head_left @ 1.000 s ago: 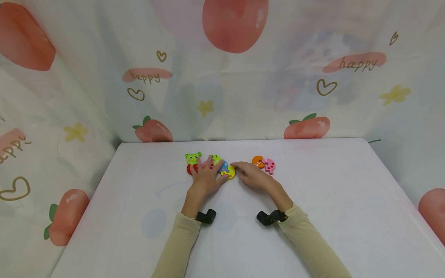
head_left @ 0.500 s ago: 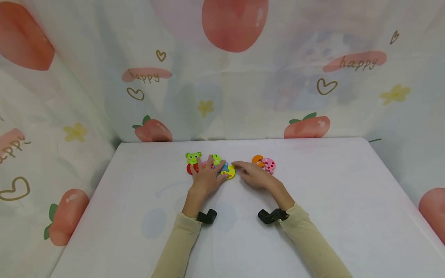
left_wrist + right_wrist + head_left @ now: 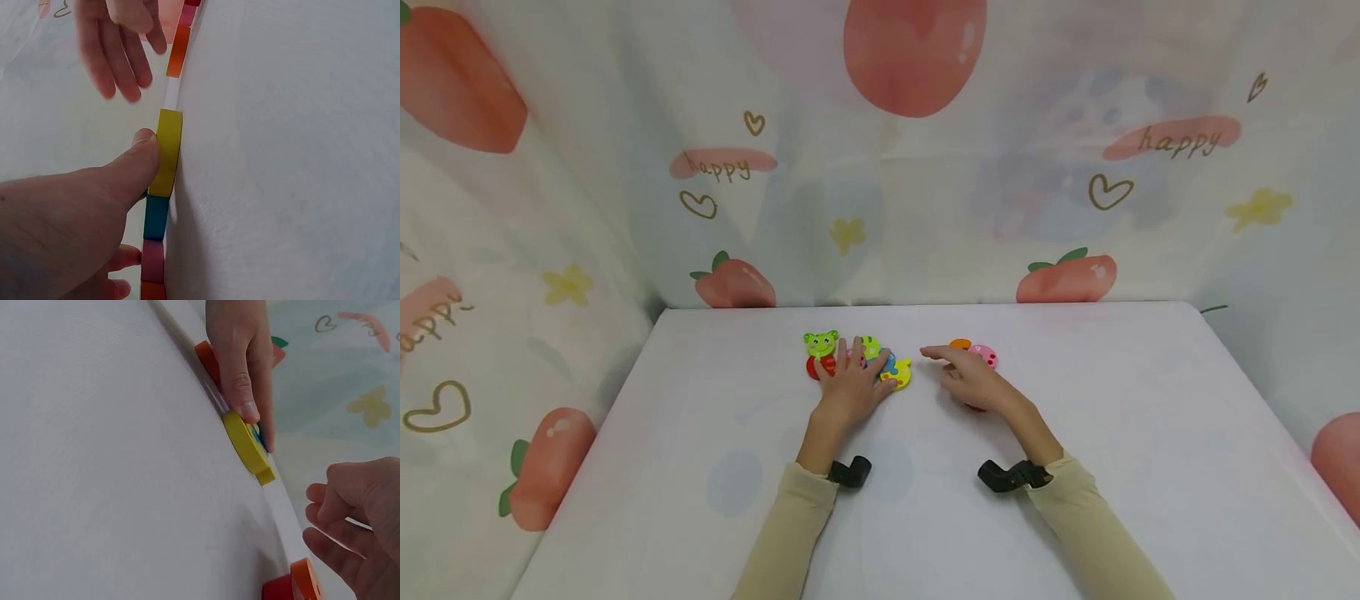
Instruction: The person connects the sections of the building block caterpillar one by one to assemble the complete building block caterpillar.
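Observation:
A row of joined flat pieces lies near the table's back edge: a green animal head (image 3: 822, 344), a red piece (image 3: 822, 367), then pink, green, blue and a yellow end piece (image 3: 897, 377). My left hand (image 3: 848, 392) rests on the row with fingers spread and covers part of it; in the left wrist view its thumb touches the yellow piece (image 3: 167, 150). My right hand (image 3: 973, 381) holds nothing, hovering right of the yellow piece with its index finger extended. It partly hides an orange piece (image 3: 960, 343), a pink spotted piece (image 3: 985, 356) and a red one.
A white-covered table (image 3: 1075, 400) carries all the pieces. Behind it hangs a patterned cloth (image 3: 925, 217), which meets the table's back edge just beyond the pieces. In the right wrist view, an orange piece (image 3: 304, 578) and a red piece (image 3: 278, 589) lie below my right hand.
My right hand has drawn back to the right from the yellow piece and now covers more of the loose pieces. My left hand has stayed on the row.

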A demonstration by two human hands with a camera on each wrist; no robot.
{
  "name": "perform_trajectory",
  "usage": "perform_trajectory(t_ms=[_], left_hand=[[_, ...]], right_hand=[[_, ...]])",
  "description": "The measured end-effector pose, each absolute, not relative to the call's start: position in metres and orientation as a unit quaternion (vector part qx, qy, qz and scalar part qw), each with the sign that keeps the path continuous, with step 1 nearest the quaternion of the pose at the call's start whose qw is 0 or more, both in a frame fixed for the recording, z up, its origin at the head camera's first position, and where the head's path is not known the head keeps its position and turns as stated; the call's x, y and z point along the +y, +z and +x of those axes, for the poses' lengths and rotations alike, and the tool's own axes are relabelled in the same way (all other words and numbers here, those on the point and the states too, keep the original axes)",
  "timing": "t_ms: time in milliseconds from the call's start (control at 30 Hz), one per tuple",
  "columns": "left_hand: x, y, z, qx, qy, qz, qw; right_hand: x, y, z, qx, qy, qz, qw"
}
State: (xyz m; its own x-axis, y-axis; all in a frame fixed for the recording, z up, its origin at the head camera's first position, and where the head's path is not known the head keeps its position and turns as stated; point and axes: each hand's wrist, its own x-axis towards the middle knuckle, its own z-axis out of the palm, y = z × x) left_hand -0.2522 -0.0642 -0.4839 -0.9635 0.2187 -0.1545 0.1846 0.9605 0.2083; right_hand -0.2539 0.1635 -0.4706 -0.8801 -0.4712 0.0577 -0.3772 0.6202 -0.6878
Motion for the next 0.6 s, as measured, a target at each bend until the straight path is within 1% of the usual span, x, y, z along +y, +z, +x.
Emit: perform_trajectory(t_ms=[200, 300, 367, 433, 600], left_hand=[[-0.062, -0.486, -0.251, 0.986, 0.09, 0.104, 0.089], [-0.06, -0.485, -0.249, 0.987, 0.083, 0.101, 0.092], [-0.058, -0.483, -0.248, 0.988, 0.077, 0.097, 0.092], [-0.056, -0.481, -0.246, 0.989, 0.072, 0.094, 0.091], [-0.05, -0.477, -0.239, 0.99, 0.079, 0.094, 0.068]], right_hand=[[0.188, -0.467, -0.229, 0.925, -0.335, -0.178, -0.002], [0.198, -0.467, -0.215, 0.943, -0.302, -0.141, -0.017], [0.202, -0.468, -0.206, 0.954, -0.274, -0.12, -0.012], [0.205, -0.469, -0.199, 0.962, -0.255, -0.102, 0.003], [0.206, -0.472, -0.192, 0.965, -0.245, -0.088, 0.023]])
